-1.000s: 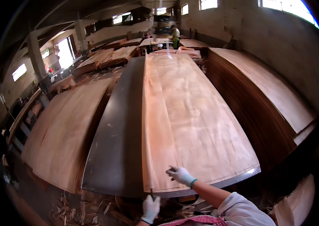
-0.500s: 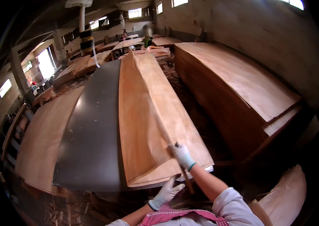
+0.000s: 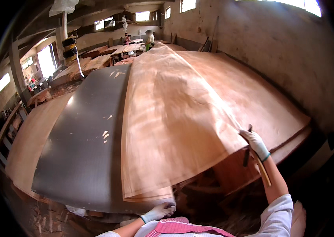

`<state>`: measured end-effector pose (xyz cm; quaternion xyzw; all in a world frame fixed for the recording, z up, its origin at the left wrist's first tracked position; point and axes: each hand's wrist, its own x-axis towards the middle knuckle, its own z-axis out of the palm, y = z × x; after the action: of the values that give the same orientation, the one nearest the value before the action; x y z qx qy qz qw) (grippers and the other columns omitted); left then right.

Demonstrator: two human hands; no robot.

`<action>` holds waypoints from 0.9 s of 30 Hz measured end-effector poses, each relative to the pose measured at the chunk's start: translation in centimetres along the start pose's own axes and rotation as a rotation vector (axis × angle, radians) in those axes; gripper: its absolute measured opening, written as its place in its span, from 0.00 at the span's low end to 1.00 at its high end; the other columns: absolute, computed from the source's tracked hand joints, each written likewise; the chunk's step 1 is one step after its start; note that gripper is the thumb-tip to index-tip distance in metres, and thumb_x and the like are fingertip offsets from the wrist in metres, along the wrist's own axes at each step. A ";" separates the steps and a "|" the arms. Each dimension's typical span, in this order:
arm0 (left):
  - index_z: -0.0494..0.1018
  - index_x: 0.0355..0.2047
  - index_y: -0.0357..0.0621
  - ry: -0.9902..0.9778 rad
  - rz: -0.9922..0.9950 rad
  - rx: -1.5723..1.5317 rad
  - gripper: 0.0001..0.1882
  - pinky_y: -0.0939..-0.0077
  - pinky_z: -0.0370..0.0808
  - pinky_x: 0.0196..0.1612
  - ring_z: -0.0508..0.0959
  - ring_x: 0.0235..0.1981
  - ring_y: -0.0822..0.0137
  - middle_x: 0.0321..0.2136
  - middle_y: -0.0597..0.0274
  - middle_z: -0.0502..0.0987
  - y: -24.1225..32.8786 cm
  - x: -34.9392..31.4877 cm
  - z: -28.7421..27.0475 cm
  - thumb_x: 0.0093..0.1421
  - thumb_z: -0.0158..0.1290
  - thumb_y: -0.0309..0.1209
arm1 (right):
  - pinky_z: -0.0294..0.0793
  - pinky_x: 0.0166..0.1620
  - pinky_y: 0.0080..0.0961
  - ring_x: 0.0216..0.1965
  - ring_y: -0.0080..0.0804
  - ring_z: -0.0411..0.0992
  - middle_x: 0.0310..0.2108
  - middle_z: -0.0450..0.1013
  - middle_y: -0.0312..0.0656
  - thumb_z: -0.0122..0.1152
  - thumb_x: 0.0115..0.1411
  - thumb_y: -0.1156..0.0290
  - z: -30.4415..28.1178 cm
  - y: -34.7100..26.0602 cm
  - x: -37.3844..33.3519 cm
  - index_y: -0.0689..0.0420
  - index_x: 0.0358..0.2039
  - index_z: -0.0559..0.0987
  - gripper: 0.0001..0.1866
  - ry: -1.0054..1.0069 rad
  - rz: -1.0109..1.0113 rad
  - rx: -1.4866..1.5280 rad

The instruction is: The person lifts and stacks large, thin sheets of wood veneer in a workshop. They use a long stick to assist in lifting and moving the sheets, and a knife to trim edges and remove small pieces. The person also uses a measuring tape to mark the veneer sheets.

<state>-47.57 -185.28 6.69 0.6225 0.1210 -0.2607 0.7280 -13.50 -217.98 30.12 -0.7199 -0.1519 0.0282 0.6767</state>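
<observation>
Though I cannot tell how open the left grip is, the right grip clamps veneer.

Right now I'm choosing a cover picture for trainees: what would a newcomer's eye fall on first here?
Probably the broad tan wood sheet sweeping through the middle, its near right corner held up in the gloved right hand. Next comes the dark, shiny tabletop to its left, dotted with pale chips. The pink apron stands out at the bottom edge.
</observation>
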 end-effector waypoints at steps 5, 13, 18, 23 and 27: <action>0.65 0.50 0.38 -0.004 0.166 -0.500 0.21 0.74 0.76 0.37 0.76 0.33 0.69 0.35 0.59 0.75 3.6 13.4 3.7 0.64 0.51 0.39 | 0.69 0.29 0.14 0.25 0.17 0.70 0.29 0.74 0.34 0.55 0.62 0.68 -12.2 -4.6 2.7 0.63 0.38 0.80 0.12 0.132 0.019 -0.084; 0.61 0.57 0.46 0.305 0.634 -1.181 0.31 0.57 0.64 0.55 0.65 0.53 0.58 0.54 0.58 0.64 7.1 24.3 2.5 0.63 0.41 0.54 | 0.65 0.13 0.17 0.14 0.18 0.66 0.18 0.71 0.30 0.59 0.58 0.62 -30.0 -5.3 10.3 0.58 0.28 0.78 0.12 0.168 0.112 -0.283; 0.60 0.62 0.50 0.576 1.097 -1.281 0.42 0.57 0.57 0.63 0.58 0.63 0.55 0.63 0.62 0.59 11.7 28.6 5.4 0.57 0.37 0.67 | 0.63 0.15 0.19 0.15 0.17 0.63 0.19 0.67 0.27 0.58 0.58 0.59 -43.1 -4.7 14.3 0.54 0.26 0.77 0.12 0.164 0.119 -0.484; 0.59 0.62 0.49 1.184 1.079 -1.326 0.44 0.56 0.56 0.63 0.62 0.61 0.57 0.61 0.61 0.61 17.1 33.1 10.4 0.57 0.32 0.69 | 0.65 0.15 0.20 0.15 0.19 0.63 0.17 0.66 0.28 0.57 0.58 0.56 -55.5 -3.0 18.8 0.54 0.26 0.76 0.14 0.140 0.080 -0.503; 0.66 0.54 0.36 0.887 1.057 -1.197 0.37 0.61 0.65 0.59 0.70 0.54 0.58 0.53 0.55 0.71 20.9 37.2 15.0 0.59 0.46 0.58 | 0.63 0.15 0.20 0.14 0.20 0.62 0.16 0.65 0.28 0.58 0.59 0.57 -64.7 -1.6 22.1 0.54 0.24 0.77 0.14 0.131 0.099 -0.511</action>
<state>-7.65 -206.45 8.56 0.1585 0.2039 0.4763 0.8405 23.23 -274.72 40.71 -0.8741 -0.0747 -0.0247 0.4793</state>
